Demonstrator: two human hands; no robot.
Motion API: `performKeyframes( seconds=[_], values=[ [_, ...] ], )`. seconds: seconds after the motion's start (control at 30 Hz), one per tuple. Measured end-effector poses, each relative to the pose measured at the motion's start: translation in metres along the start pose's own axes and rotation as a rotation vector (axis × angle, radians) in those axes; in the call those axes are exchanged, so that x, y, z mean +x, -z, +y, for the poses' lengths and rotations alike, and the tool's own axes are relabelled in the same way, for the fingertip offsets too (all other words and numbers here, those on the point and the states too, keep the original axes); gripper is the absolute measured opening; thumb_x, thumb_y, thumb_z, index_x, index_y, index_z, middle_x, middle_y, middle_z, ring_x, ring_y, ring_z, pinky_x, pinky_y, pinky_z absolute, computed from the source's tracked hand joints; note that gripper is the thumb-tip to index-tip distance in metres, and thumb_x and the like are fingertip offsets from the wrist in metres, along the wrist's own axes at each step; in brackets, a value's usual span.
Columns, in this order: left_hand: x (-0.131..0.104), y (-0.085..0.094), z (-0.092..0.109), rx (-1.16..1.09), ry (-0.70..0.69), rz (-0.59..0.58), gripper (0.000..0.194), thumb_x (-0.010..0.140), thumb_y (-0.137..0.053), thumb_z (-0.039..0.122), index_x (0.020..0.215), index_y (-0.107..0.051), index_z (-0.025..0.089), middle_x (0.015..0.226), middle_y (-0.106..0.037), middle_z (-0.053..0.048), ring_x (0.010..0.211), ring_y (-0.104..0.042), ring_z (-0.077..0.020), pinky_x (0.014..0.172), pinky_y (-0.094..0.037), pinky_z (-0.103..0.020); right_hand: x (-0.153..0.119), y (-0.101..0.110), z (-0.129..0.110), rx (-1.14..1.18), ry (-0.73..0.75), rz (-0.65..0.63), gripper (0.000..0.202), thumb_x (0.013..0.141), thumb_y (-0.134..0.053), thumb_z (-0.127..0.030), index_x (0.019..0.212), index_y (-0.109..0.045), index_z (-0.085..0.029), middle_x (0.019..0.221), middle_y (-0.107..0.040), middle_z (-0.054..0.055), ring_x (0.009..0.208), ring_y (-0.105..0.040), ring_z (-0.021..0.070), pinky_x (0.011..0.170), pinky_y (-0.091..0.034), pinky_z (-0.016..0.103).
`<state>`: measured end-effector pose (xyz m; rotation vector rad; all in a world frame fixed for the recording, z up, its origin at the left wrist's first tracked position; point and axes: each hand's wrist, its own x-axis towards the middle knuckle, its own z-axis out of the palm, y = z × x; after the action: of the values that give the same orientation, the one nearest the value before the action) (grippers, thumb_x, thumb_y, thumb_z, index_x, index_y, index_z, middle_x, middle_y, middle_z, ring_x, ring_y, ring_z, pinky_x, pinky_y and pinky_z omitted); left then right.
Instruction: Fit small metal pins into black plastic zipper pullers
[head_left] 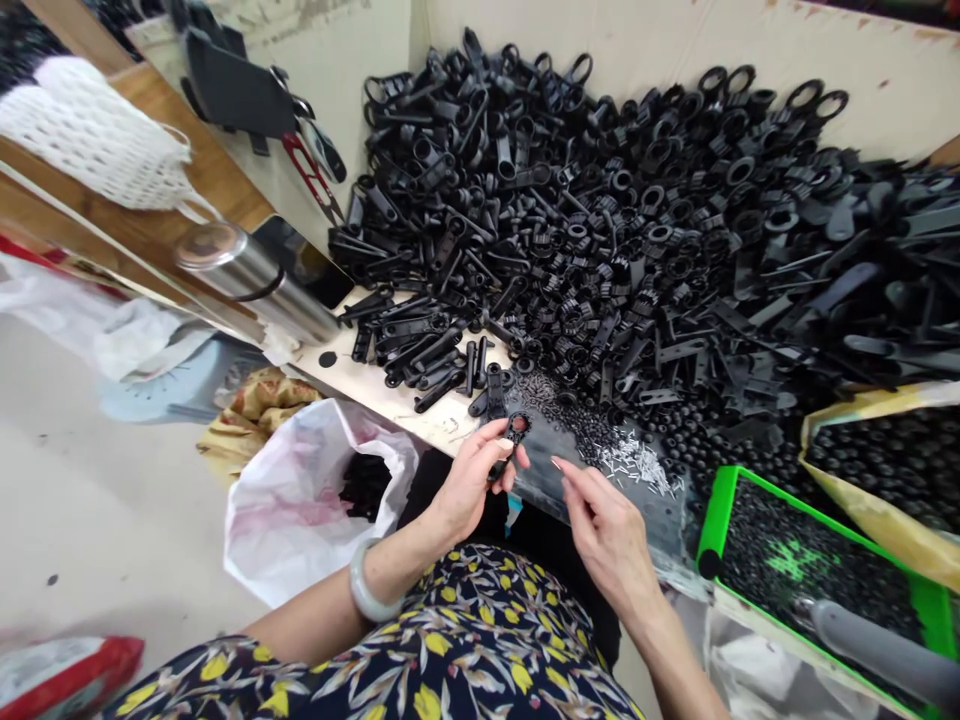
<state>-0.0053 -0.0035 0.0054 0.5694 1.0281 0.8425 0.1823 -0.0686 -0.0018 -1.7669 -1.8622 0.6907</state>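
Note:
My left hand [470, 483] is closed around a black plastic part with a toothed ring end [518, 424], held just over the table's front edge. My right hand [604, 522] is a little to the right, apart from that part, with thumb and forefinger pinched together. Anything between those fingertips is too small to make out. Beyond my right hand lies a scatter of small silver pins [636, 462], and beside it a spread of tiny black pieces [559, 405]. Several black handle-shaped parts [439, 365] lie on the pale tabletop beyond my left hand.
A big heap of black plastic parts [570, 210] covers the table's back. At right are a green-rimmed tray [721, 510] of small black pieces and a yellow-edged bag [885, 405]. A steel flask [255, 275] stands at left. Below hangs an open white bag [292, 500].

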Motion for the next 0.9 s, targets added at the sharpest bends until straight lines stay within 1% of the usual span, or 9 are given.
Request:
performKeyframes(
  seconds=[0.07,0.13,0.23,0.3,0.47,0.6,0.67,0.77,0.9],
  values=[
    [-0.003,0.005,0.009,0.076,-0.08,0.001,0.025,0.092,-0.06,0.035,0.111,-0.066,0.018,0.077,-0.066,-0.001,0.055,-0.047,-0.0112,0.051,-0.029,-0.026,0.0,-0.002,0.002,-0.005,0.008,-0.001,0.037,0.108,-0.041,-0.029,0.134,-0.066,-0.025,0.096,-0.068,0.002,0.074,-0.066,0.0115,0.066,-0.05,0.021],
    [-0.003,0.017,0.029,0.254,-0.297,0.072,0.03,0.097,-0.058,0.039,0.117,-0.069,0.02,0.077,-0.066,-0.001,0.061,-0.052,-0.0135,0.058,-0.039,-0.027,0.004,-0.005,0.004,-0.013,0.029,0.007,0.037,0.108,-0.041,-0.03,0.134,-0.067,-0.025,0.094,-0.068,0.002,0.072,-0.066,0.0115,0.065,-0.05,0.021],
    [0.011,0.047,0.072,0.687,-0.775,0.416,0.038,0.101,-0.054,0.036,0.134,-0.064,0.021,0.095,-0.072,-0.005,0.088,-0.063,-0.0202,0.085,-0.049,-0.034,0.023,-0.008,0.003,-0.014,0.05,0.027,0.038,0.106,-0.045,-0.036,0.135,-0.067,-0.025,0.092,-0.07,0.002,0.068,-0.064,0.0123,0.066,-0.051,0.023],
    [0.031,0.067,0.096,0.978,-0.975,0.579,0.039,0.101,-0.052,0.034,0.134,-0.065,0.019,0.106,-0.073,-0.009,0.103,-0.062,-0.0251,0.098,-0.046,-0.041,0.045,-0.009,-0.002,0.008,0.028,0.041,0.042,0.103,-0.049,-0.042,0.137,-0.066,-0.023,0.084,-0.07,0.001,0.063,-0.061,0.0132,0.065,-0.051,0.026],
    [0.075,0.092,0.11,1.311,-0.978,0.653,0.043,0.097,-0.052,0.032,0.135,-0.066,0.019,0.13,-0.069,-0.012,0.118,-0.055,-0.0309,0.106,-0.041,-0.048,0.097,-0.015,-0.02,0.009,-0.057,-0.012,0.039,0.098,-0.055,-0.053,0.112,-0.076,-0.024,0.062,-0.062,-0.004,0.057,-0.057,0.0139,0.061,-0.042,0.026],
    [0.066,0.085,0.093,1.274,-1.109,0.711,0.041,0.097,-0.056,0.03,0.136,-0.065,0.022,0.14,-0.064,-0.012,0.125,-0.052,-0.0307,0.113,-0.037,-0.05,0.111,-0.031,-0.035,-0.121,-0.122,-0.093,0.035,0.095,-0.061,-0.057,0.1,-0.076,-0.026,0.068,-0.067,-0.003,0.063,-0.06,0.0157,0.062,-0.036,0.026],
    [0.052,0.079,0.081,1.23,-1.192,0.655,0.036,0.097,-0.057,0.025,0.131,-0.068,0.023,0.135,-0.066,-0.011,0.123,-0.055,-0.0288,0.113,-0.038,-0.049,0.114,-0.037,-0.039,-0.143,-0.158,-0.1,0.029,0.096,-0.061,-0.051,0.099,-0.076,-0.027,0.069,-0.068,-0.002,0.065,-0.062,0.016,0.062,-0.035,0.026],
    [0.034,0.068,0.061,1.227,-1.247,0.411,0.029,0.094,-0.061,0.017,0.12,-0.073,0.026,0.12,-0.073,-0.008,0.115,-0.059,-0.0264,0.107,-0.046,-0.046,0.111,-0.039,-0.037,-0.076,-0.201,-0.079,0.022,0.096,-0.059,-0.041,0.094,-0.075,-0.024,0.069,-0.068,-0.003,0.063,-0.06,0.0141,0.062,-0.037,0.025],
    [0.021,0.05,0.042,1.23,-1.241,0.18,0.034,0.094,-0.06,0.01,0.122,-0.071,0.026,0.117,-0.075,-0.007,0.114,-0.062,-0.0254,0.103,-0.051,-0.045,0.083,-0.022,-0.017,0.016,-0.15,0.007,0.024,0.099,-0.058,-0.039,0.096,-0.073,-0.02,0.066,-0.066,-0.004,0.059,-0.059,0.0124,0.063,-0.042,0.023]
  ],
)
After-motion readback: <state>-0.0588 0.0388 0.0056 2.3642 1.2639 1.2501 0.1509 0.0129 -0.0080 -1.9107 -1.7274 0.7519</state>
